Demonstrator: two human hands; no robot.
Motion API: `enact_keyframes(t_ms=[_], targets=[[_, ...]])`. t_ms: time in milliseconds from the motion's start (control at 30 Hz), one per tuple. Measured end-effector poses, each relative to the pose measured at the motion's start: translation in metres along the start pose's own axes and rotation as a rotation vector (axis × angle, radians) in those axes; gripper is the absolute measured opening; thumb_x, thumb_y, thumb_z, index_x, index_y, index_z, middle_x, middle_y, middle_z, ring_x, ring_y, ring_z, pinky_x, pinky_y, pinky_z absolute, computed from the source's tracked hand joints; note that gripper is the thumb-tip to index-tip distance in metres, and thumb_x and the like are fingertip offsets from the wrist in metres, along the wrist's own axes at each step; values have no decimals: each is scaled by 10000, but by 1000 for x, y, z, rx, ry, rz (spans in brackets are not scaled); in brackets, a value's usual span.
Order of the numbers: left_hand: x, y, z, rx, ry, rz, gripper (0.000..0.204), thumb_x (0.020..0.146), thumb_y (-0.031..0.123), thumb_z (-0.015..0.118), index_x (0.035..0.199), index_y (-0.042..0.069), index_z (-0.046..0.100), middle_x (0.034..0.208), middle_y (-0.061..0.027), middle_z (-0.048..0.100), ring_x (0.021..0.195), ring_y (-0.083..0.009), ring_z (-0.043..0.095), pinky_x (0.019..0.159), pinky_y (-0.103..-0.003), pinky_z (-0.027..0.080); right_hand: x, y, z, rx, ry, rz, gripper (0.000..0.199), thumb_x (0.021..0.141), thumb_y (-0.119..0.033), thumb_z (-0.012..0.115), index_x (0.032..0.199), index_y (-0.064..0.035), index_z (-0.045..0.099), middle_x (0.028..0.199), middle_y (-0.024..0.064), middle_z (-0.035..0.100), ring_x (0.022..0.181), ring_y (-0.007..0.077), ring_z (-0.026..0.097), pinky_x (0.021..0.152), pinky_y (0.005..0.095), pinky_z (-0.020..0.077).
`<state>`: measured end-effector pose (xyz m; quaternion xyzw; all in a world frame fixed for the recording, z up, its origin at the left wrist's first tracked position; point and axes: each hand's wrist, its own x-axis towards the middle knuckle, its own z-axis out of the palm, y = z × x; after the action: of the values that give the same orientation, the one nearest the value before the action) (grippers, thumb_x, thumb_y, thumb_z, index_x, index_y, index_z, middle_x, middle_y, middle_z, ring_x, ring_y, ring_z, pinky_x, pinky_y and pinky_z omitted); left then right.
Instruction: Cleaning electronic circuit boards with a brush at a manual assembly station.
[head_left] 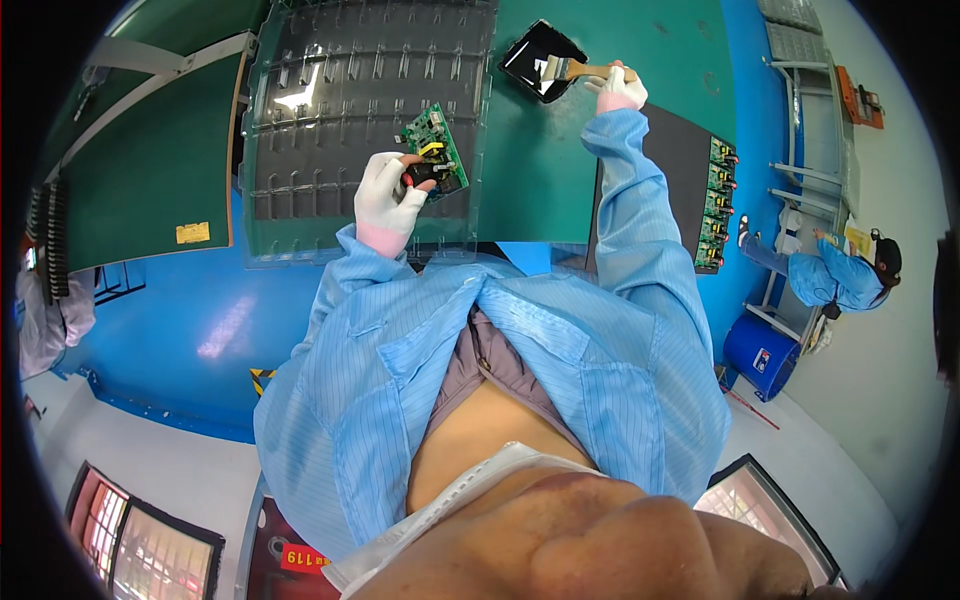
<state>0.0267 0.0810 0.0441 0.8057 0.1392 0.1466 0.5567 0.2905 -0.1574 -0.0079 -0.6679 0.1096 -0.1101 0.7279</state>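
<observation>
Single head-worn fisheye view, looking steeply down the person's own chest onto the green bench top (560, 190). Close range, hands at arm's length near the top of frame. Blue floor (190, 330) curves around; edges bend at rim.

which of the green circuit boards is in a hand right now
The green circuit board over the clear tray, held by the left hand; the other boards lie in a row at the right.

An electronics assembly workshop, shown by a green anti-static mat (600, 150) on the bench at the top of the frame, a clear plastic parts tray (360, 130) upper centre, a row of green circuit boards (717, 205) at right, and blue striped cleanroom coats (560, 370).
</observation>
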Motion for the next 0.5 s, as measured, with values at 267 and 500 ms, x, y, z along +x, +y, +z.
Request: enact_keyframes(t_ms=[267,500], targets=[[-7,0,-1,13,24,9,349,637,-68,654,970,10,589,941,-35,508,634,-111,426,572,-205,360,14,-11,2,-114,41,84,201,808,-88,483,889,94,511,715,179,546,538,270,618,459,289,537],[-5,0,-3,-20,67,1,355,649,-79,645,987,10,586,955,-32,505,617,-101,422,556,-199,365,24,-8,-5,-68,45,2,178,792,-72,491,884,74,533,666,136,562,438,214,581,388,293,514]])
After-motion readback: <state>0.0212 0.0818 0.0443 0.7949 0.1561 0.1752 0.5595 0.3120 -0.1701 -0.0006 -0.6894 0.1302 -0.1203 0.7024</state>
